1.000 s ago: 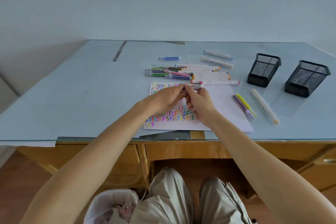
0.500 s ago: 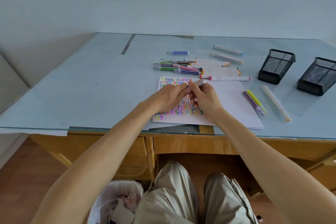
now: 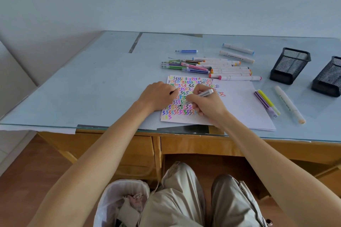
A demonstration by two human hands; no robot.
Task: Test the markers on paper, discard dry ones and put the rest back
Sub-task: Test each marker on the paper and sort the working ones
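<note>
Testing step: my right hand [image 3: 206,104] pinches grey marker [image 3: 202,94], tip on paper [image 3: 238,105] below; left hand [image 3: 158,96], fingers curled, steadies sheet. Next: judge ink.

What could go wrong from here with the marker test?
1. The paper is crowded with squiggles where the right hand sets the grey marker; a faint mark could be missed.
2. The left hand seems to hold something dark, perhaps the cap; unclear.
3. Loose markers could roll or mix with tested ones.
</note>
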